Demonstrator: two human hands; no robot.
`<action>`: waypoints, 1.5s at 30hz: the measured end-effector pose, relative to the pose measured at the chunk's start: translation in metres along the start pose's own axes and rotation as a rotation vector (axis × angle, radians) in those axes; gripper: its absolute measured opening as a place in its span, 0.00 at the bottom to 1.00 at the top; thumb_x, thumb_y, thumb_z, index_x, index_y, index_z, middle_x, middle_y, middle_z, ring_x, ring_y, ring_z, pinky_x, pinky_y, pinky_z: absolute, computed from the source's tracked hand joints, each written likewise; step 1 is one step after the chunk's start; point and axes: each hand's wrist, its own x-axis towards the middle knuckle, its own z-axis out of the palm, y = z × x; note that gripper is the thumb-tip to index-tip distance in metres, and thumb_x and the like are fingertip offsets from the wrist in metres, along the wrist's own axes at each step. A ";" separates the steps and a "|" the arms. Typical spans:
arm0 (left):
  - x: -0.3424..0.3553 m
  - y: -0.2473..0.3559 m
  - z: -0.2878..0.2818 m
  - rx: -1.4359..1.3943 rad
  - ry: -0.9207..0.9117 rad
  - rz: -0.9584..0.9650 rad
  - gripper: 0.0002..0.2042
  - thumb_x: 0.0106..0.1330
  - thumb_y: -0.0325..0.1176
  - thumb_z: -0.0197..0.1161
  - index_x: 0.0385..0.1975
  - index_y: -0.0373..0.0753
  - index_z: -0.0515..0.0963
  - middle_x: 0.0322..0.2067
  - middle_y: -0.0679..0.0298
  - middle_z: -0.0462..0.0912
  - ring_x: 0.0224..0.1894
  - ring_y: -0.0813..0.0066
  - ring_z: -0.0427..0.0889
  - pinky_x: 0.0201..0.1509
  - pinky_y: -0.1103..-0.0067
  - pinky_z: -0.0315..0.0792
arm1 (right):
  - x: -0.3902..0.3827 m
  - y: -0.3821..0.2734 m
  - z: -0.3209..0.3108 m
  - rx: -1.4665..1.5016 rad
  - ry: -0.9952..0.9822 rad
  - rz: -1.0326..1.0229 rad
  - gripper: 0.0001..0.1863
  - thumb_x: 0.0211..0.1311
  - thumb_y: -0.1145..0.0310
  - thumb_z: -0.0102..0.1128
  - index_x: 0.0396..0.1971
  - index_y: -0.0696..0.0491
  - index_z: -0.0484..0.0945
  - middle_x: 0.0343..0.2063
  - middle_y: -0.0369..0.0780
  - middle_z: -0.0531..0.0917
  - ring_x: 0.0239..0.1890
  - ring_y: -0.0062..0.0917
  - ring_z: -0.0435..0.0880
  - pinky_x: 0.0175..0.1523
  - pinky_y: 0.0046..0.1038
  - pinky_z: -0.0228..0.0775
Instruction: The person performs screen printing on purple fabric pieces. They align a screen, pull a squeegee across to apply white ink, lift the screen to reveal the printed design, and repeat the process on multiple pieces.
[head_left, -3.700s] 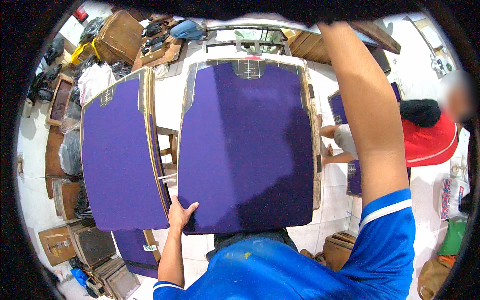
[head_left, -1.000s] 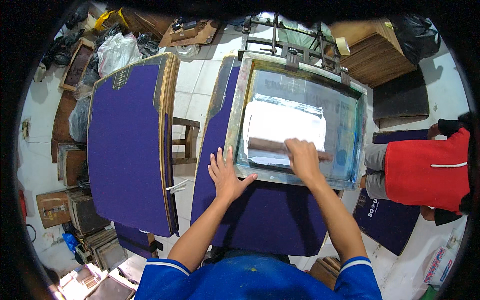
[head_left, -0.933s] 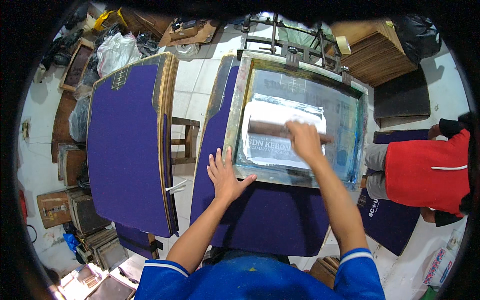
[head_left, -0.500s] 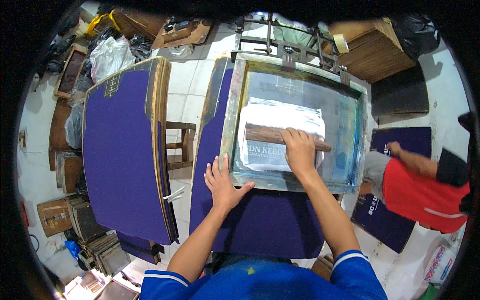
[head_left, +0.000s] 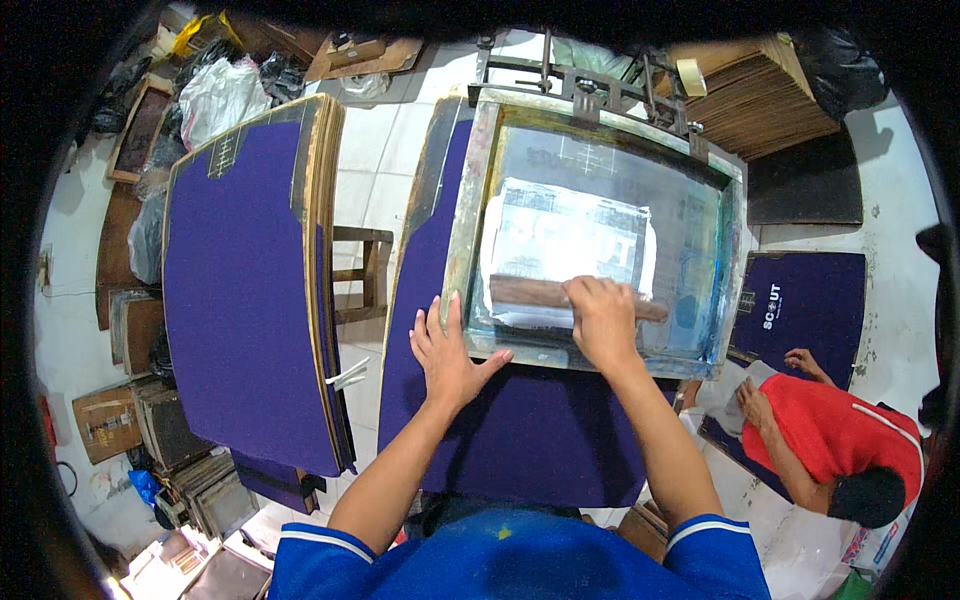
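Note:
My right hand (head_left: pixel 604 322) is closed around a wooden squeegee (head_left: pixel 530 291), which lies across the near part of a screen printing frame (head_left: pixel 466 210). Beyond the squeegee, a patch of white ink (head_left: pixel 570 225) covers the middle of the mesh, with pale lettering showing faintly through it. My left hand (head_left: pixel 446 358) rests on the frame's near left corner, fingers spread and thumb along the near edge. Under the frame, purple fabric (head_left: pixel 540 440) covers a board and sticks out on the left and near sides. The squeegee's blade is hidden.
To the left stands a thick stack of boards topped with purple fabric (head_left: pixel 240 300). A metal hinge clamp (head_left: pixel 587 97) holds the frame's far side. A tape roll (head_left: pixel 690 77) sits near stacked cardboard (head_left: pixel 755 95). At right, a person in red (head_left: pixel 835 430) bends beside printed purple fabric (head_left: pixel 810 320).
My right hand has drawn the squeegee toward me over the mesh, leaving more of the inked area showing behind it. My left hand stays on the corner. The person at right has bent lower.

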 end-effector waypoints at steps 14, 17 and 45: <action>-0.004 -0.014 0.005 -0.066 0.074 0.164 0.54 0.52 0.63 0.81 0.76 0.46 0.61 0.77 0.38 0.50 0.79 0.30 0.48 0.81 0.44 0.47 | 0.040 0.026 0.021 -0.053 0.141 -0.002 0.10 0.59 0.77 0.60 0.39 0.48 0.82 0.39 0.40 0.86 0.47 0.39 0.85 0.52 0.47 0.69; 0.000 -0.022 0.000 -0.118 0.040 0.259 0.43 0.51 0.53 0.84 0.67 0.47 0.72 0.77 0.35 0.50 0.79 0.30 0.50 0.82 0.45 0.48 | -0.025 -0.015 0.019 -0.063 0.099 0.064 0.18 0.53 0.80 0.65 0.45 0.50 0.82 0.48 0.41 0.86 0.53 0.38 0.83 0.56 0.44 0.69; -0.002 0.002 -0.053 -0.437 -0.002 0.098 0.62 0.37 0.32 0.93 0.77 0.48 0.59 0.72 0.50 0.56 0.73 0.47 0.66 0.78 0.61 0.70 | 0.054 0.021 -0.012 -0.114 0.061 0.043 0.12 0.58 0.78 0.61 0.42 0.51 0.82 0.43 0.44 0.86 0.50 0.43 0.84 0.54 0.49 0.72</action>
